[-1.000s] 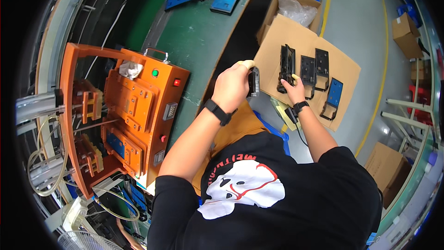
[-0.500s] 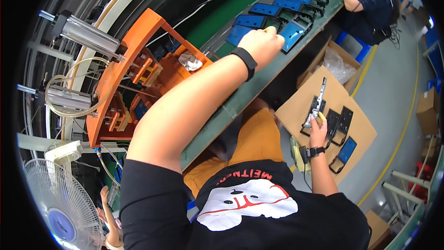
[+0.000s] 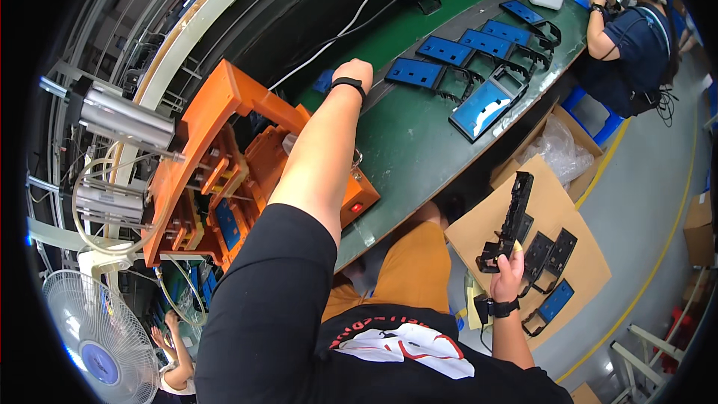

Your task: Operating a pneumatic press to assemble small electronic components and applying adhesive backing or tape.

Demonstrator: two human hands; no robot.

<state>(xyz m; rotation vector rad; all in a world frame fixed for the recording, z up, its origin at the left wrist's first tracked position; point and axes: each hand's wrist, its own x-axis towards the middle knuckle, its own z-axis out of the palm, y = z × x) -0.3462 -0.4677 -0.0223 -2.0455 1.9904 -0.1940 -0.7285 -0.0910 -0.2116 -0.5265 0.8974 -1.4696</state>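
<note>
The long black frame (image 3: 516, 208) is over the cardboard sheet (image 3: 570, 209), its lower end gripped by the closed fingers of the right hand (image 3: 508, 275), with black plates (image 3: 561, 252) and a blue-faced frame (image 3: 556, 301) lying just beside. Beyond the orange machine (image 3: 233, 90), the left hand (image 3: 354, 72) reaches over the green bench (image 3: 396, 161), curled (I cannot tell how far, or whether it holds anything), with several blue-panelled frames (image 3: 416, 72) to its right.

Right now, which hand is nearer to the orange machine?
Left. The left hand is just beyond the orange machine; the right hand is well off to its right, holding a black part over the cardboard.
</note>
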